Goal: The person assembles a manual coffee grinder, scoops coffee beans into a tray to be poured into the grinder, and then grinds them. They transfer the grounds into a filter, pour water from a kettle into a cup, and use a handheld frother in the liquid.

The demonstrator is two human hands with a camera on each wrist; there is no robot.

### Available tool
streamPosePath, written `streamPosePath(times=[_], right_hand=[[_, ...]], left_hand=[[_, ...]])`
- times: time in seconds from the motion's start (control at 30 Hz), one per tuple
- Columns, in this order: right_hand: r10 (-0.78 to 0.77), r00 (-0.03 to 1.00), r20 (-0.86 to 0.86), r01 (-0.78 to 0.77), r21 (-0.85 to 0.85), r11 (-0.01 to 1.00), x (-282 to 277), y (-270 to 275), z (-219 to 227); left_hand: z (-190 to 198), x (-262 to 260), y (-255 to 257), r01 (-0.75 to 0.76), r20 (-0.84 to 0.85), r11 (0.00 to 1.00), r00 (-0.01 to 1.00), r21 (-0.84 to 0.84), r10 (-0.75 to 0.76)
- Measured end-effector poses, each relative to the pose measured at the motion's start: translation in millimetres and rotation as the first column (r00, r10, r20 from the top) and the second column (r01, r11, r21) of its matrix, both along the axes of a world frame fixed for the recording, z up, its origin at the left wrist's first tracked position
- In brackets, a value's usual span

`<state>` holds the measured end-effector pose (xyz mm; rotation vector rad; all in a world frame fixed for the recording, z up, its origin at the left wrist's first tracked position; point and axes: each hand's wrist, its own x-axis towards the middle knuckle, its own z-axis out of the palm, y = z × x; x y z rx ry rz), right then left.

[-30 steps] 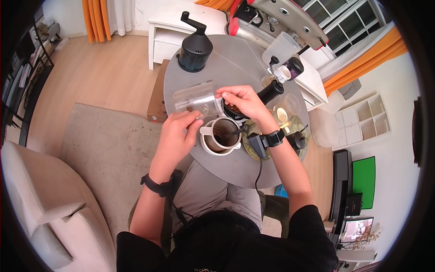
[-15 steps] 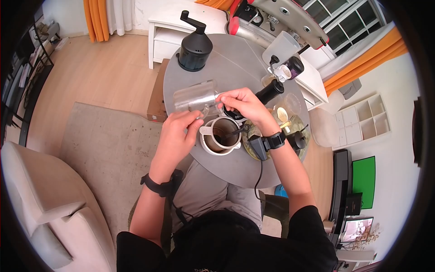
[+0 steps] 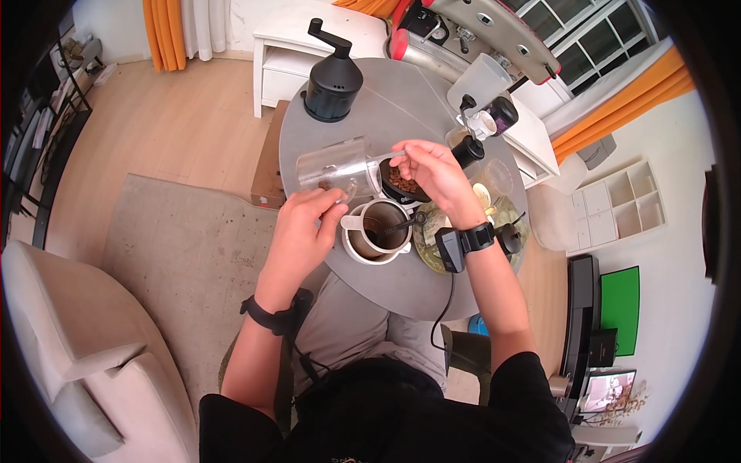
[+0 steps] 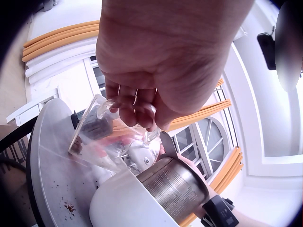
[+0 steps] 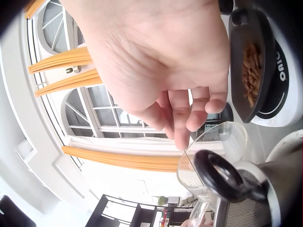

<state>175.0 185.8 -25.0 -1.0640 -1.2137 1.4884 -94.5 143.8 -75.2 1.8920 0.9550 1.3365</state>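
My left hand (image 3: 305, 224) grips the handle of a clear glass jug (image 3: 324, 163), which is tipped onto its side with a few brown beans inside. Thumb and fingers of my right hand (image 3: 434, 176) pinch a thin pale stick (image 3: 390, 156) beside the jug's mouth; I cannot tell its kind. Below that hand, a black tray (image 5: 236, 61) of coffee beans (image 5: 252, 75) rests on a white and black scale (image 5: 289, 85). Nearer me, a white pot (image 4: 125, 203) contains a metal mesh strainer (image 4: 175, 182), with a black ring-handled tool (image 5: 213, 170) in it.
A black hand-crank grinder (image 3: 333, 85) stands at the table's far left. To the right lie a green tray (image 3: 432, 251), a black tubular grinder (image 3: 468, 150) and a clear plastic container (image 3: 480, 83). A red-trimmed espresso machine (image 3: 478, 35) is behind the grey table (image 3: 397, 77).
My right hand has moved right and turned, with the pale stick now showing between it and the jug; more beans in the tray are visible. My left hand and the jug stay nearly still.
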Motion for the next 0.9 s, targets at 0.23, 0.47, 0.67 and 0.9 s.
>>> streamPosePath(times=[0.23, 0.47, 0.67, 0.9], right_hand=[[-0.093, 0.991, -0.093, 0.097, 0.031, 0.995, 37, -17, 10], [-0.227, 0.971, -0.07, 0.232, 0.07, 0.97, 84, -41, 12], [-0.309, 0.948, 0.08, 0.302, 0.096, 0.949, 100, -51, 8], [-0.238, 0.971, 0.029, 0.232, 0.127, 0.964, 74, -40, 11]], left_hand=[[4, -2, -1, 0.019, -0.032, 0.998, 0.999, -0.058, -0.021], [4, -2, -2, 0.012, -0.031, 0.998, 0.999, -0.058, -0.013], [4, -2, -2, 0.007, -0.02, 0.998, 1.0, -0.057, -0.008], [4, -2, -1, 0.006, -0.019, 0.999, 1.0, -0.049, -0.007]])
